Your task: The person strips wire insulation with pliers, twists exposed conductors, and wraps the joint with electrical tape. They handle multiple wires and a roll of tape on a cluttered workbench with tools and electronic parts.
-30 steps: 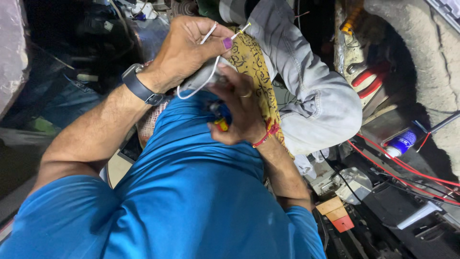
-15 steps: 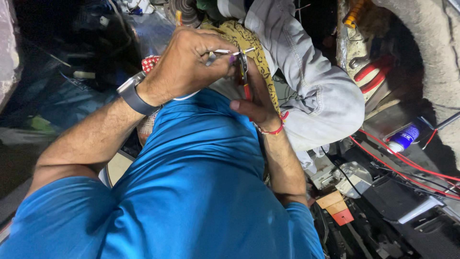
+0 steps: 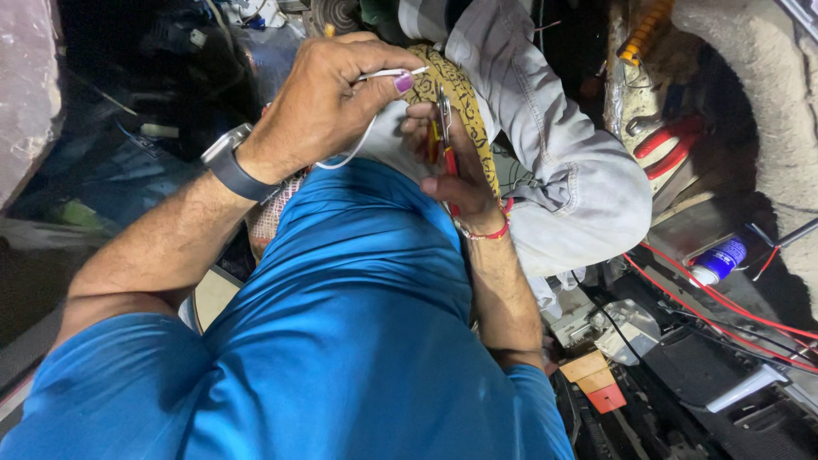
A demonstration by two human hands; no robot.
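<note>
— Pinching a thin white wire [image 3: 375, 75], is that the left hand [image 3: 328, 106]?

— Yes. Thumb and forefinger are closed on the wire near its free end, which pokes out to the right past a purple thumbnail. The rest of the wire loops down under the palm, against the blue shirt [image 3: 366, 281].

— And the right hand [image 3: 456, 175]?

— Curled around red-handled pliers [image 3: 445, 128], the metal nose pointing up, just beside the wire's tip. I cannot tell whether nose and wire touch. A red thread band sits on that wrist; a dark watch [image 3: 232, 166] is on the left one.

— How much room is there around them?

— Little. Both hands sit close together above the blue-clad knee, and right behind them lies a yellow patterned cloth [image 3: 464, 94] over someone's grey sleeve [image 3: 562, 179], which crowds the right side. The upper edge of the view is packed with dark clutter.

— Anything open to the left?

— A dim gap beyond the left forearm, with a pale covered surface at the far left edge.

— And lower right?

— Red cables [image 3: 716, 302] run across dark parts, a blue-and-white tube [image 3: 720, 260] lies near them, and red-handled tools [image 3: 669, 145] rest by a rough wall [image 3: 771, 111].
</note>
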